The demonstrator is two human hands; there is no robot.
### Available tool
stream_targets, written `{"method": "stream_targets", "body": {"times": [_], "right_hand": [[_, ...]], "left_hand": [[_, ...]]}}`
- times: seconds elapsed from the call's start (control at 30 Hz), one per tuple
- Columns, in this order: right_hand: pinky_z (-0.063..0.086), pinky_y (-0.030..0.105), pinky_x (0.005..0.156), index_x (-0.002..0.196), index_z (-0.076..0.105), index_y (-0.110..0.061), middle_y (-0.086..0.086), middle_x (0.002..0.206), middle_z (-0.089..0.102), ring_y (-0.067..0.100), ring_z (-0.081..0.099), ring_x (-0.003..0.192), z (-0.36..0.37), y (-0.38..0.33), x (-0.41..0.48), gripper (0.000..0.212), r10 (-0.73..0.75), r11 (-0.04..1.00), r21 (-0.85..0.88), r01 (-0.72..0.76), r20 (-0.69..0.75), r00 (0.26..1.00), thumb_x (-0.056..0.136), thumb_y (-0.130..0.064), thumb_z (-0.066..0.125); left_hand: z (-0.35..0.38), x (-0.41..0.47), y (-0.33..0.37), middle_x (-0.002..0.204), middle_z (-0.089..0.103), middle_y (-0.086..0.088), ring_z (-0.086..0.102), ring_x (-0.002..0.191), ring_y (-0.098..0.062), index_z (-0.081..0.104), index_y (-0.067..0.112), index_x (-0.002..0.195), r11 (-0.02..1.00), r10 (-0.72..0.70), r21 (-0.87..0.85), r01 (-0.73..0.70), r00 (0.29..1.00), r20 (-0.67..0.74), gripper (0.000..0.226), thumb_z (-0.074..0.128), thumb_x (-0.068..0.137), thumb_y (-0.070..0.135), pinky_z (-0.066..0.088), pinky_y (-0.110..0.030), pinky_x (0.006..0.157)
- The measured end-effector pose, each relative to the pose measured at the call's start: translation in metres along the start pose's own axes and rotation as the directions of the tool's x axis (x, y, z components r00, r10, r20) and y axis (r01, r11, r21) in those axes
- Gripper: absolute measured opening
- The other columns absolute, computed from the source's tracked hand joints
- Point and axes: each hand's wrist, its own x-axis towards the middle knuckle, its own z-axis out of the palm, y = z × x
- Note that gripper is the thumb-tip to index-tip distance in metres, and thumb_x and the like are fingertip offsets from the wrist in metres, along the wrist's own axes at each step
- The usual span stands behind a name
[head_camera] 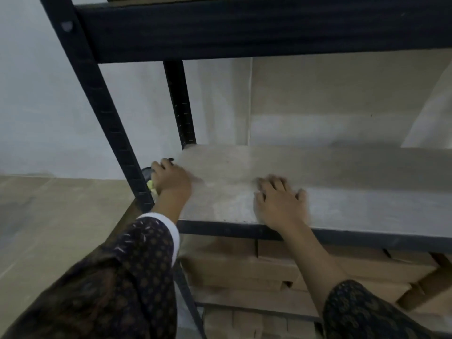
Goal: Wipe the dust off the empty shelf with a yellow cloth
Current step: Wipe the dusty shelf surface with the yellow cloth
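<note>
The empty shelf (342, 182) is a pale dusty board in a black metal rack. My left hand (171, 178) lies at the board's left edge, fingers curled over a yellow cloth (150, 185); only a small bright scrap of it shows beside the front left post. My right hand (278, 201) rests flat on the board near its front edge, fingers spread and empty. Both hands are blurred.
The black front post (107, 113) stands just left of my left hand, the rear post (181, 104) behind it. A black upper beam (244, 28) spans overhead. Cardboard boxes (244, 270) fill the level below. A tiled floor (49, 228) lies at left.
</note>
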Motion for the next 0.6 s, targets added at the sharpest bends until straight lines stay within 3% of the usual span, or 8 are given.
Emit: {"method": "stream_targets", "body": {"times": [0.07,0.13,0.2,0.3,0.4,0.5,0.6], "right_hand": [[0.012,0.056,0.115,0.146,0.022,-0.036,-0.005,0.159,0.013,0.02,0.01,0.147,0.0,0.0,-0.001,0.047,0.007,1.0,0.007,-0.007,-0.005,1.0,0.098,-0.041,0.02],[0.012,0.056,0.115,0.146,0.022,-0.036,-0.005,0.16,0.013,0.019,0.009,0.147,0.0,0.001,0.0,0.048,0.016,1.0,0.015,-0.016,-0.004,1.0,0.098,-0.041,0.02],[0.012,0.056,0.115,0.146,0.022,-0.037,-0.006,0.16,0.013,0.019,0.009,0.147,0.001,0.002,0.0,0.048,0.021,1.0,0.019,-0.021,-0.003,1.0,0.098,-0.041,0.019],[0.012,0.056,0.115,0.145,0.024,-0.036,-0.006,0.159,0.015,0.018,0.011,0.147,0.001,0.003,0.001,0.049,0.025,1.0,0.017,-0.025,-0.012,1.0,0.097,-0.042,0.02],[0.014,0.057,0.114,0.144,0.026,-0.036,-0.005,0.159,0.017,0.019,0.012,0.147,0.003,0.004,0.002,0.048,0.009,1.0,0.008,-0.009,-0.02,1.0,0.097,-0.041,0.02],[0.015,0.057,0.114,0.145,0.025,-0.036,-0.005,0.159,0.016,0.019,0.012,0.147,0.004,0.004,0.003,0.049,0.003,1.0,0.006,-0.003,-0.013,1.0,0.097,-0.042,0.019],[0.014,0.056,0.114,0.145,0.024,-0.036,-0.006,0.159,0.015,0.019,0.011,0.147,0.004,0.003,0.002,0.049,0.008,1.0,0.012,-0.008,-0.006,1.0,0.097,-0.041,0.02]], "left_hand": [[-0.009,0.004,-0.003,0.136,0.035,-0.016,0.032,0.124,-0.037,0.044,0.007,0.135,0.999,-0.039,0.018,0.039,0.999,-0.013,0.041,0.037,0.095,0.017,0.034,-0.041,0.101],[-0.016,-0.003,0.008,0.136,0.036,-0.018,0.034,0.122,-0.04,0.04,0.009,0.135,0.991,0.135,0.027,-0.133,0.981,-0.137,0.048,0.043,0.088,0.014,0.034,-0.045,0.099],[-0.018,-0.03,0.029,0.14,0.032,-0.02,0.032,0.12,-0.043,0.036,0.013,0.137,0.927,0.356,-0.041,-0.372,0.91,-0.214,0.054,0.044,0.084,0.008,0.033,-0.048,0.101],[-0.014,-0.072,0.048,0.145,0.027,-0.017,0.027,0.126,-0.043,0.033,0.019,0.144,0.844,0.48,-0.152,-0.514,0.851,-0.213,0.057,0.041,0.088,0.007,0.03,-0.049,0.106],[-0.005,-0.075,0.035,0.148,0.024,-0.015,0.023,0.131,-0.043,0.032,0.02,0.145,0.877,0.446,-0.108,-0.468,0.877,-0.18,0.056,0.04,0.091,0.009,0.032,-0.051,0.106],[-0.007,-0.065,0.011,0.148,0.022,-0.016,0.02,0.131,-0.043,0.032,0.014,0.142,0.956,0.278,-0.081,-0.283,0.958,-0.069,0.049,0.037,0.094,0.01,0.034,-0.05,0.102],[-0.013,-0.057,-0.003,0.142,0.024,-0.018,0.023,0.128,-0.041,0.033,0.009,0.139,0.991,0.132,-0.029,-0.132,0.991,0.016,0.045,0.038,0.094,0.01,0.033,-0.048,0.101]]}}
